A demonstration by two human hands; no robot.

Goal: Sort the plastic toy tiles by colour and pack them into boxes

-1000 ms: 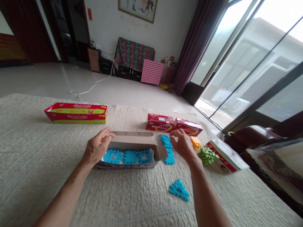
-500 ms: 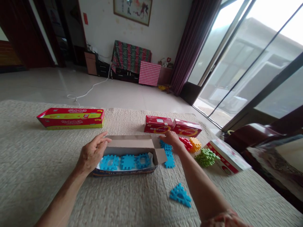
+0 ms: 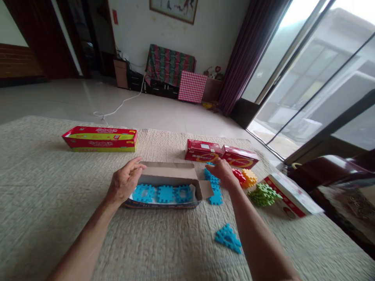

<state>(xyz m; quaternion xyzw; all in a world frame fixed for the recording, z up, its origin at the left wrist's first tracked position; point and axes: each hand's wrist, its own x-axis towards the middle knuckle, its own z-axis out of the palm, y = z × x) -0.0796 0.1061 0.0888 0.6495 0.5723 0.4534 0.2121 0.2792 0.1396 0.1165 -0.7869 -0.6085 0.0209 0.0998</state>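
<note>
An open cardboard box [image 3: 166, 171] lies lengthwise in front of me. Inside it rest three blue interlocking plastic pieces [image 3: 165, 194] in a row. At the box's left end is my left hand [image 3: 125, 180], fingers loosely bent and apart, with nothing visible in them; whether it touches the rim I cannot tell. My right hand [image 3: 222, 170] reaches past the box's right flap, over a group of blue plastic pieces [image 3: 216, 195]. Its fingers are spread at the far end of that group and partly hide it. A blue triangular piece [image 3: 228, 239] lies nearer me, beside my right forearm.
Right of my hand are red pieces [image 3: 239, 177], orange pieces [image 3: 249, 178] and a green stack [image 3: 264, 195] against a white-and-red box [image 3: 294, 195]. Two dark red boxes [image 3: 203, 150] stand behind. A red-and-yellow box [image 3: 101, 139] sits far left on the quilted cover [image 3: 164, 242].
The view has shifted, so everything sits slightly further right and higher. My right hand stays over the far blue pieces, its fingers a little more spread. My left hand keeps its place by the box.
</note>
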